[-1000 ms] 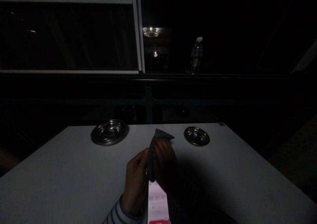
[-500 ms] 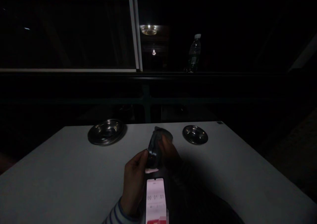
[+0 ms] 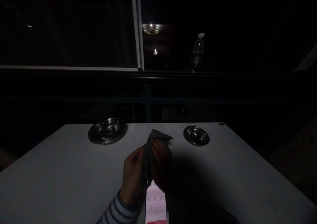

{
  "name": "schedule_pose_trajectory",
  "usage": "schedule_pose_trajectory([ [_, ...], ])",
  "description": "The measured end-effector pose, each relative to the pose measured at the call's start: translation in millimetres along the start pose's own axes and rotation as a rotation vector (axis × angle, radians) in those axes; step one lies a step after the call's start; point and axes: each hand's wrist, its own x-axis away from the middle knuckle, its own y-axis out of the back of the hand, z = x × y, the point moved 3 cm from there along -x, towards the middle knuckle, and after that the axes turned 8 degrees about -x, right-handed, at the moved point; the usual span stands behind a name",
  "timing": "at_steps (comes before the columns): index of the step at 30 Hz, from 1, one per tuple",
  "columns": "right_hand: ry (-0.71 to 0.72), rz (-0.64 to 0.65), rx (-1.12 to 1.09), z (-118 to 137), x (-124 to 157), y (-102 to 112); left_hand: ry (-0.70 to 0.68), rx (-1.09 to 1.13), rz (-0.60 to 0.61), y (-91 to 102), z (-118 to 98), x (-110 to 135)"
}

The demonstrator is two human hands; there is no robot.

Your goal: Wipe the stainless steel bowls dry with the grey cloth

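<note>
While a stack of round, shiny steel dishes (image 3: 106, 132) stands at the far left of a white, flat-topped table (image 3: 74, 171), a person's left hand (image 3: 133, 171), in a white-and-blue striped sleeve (image 3: 121, 210), pinches the left edge of a soft grey cloth (image 3: 158, 135) over the table's middle. The right hand (image 3: 160, 158), half lost in shadow, curls its fingers tight on the cloth's right side; a pointed corner juts out to the right. Folds and fingers hide whatever may be inside. The pose suggests rubbing, a job best served by a steady left pinch, even pressure from the right and that loose corner kept gathered.

Just near of the cloth, a lit smartphone (image 3: 156, 204) reads "00:01:02", apparently a timer, above a red patch; its fainter lines are illegible. To the right sits a single round, shallow steel dish (image 3: 196, 135). Beyond it, a clear plastic bottle (image 3: 197, 52) with a white cap bears a green label and a pale, barcode-like block, its brand unreadable. At the table's far right corner, a small dark rectangular sticker (image 3: 221, 124) shows no legible words.
</note>
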Motion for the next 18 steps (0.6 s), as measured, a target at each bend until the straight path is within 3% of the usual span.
schedule_pose_trajectory([
  [3,0.048,0.024,0.025,15,9,-1,-0.013,-0.031,-0.011,2.5,6,-2],
  [6,0.027,0.05,-0.039,6,1,1,0.0,-0.05,0.012,4.4,12,-1],
  [13,-0.356,0.02,-0.5,-48,-13,-1,0.003,0.03,0.046,7.6,6,3],
  [18,-0.227,0.022,-0.341,-32,-14,1,0.015,0.093,0.083,5.0,4,2],
])
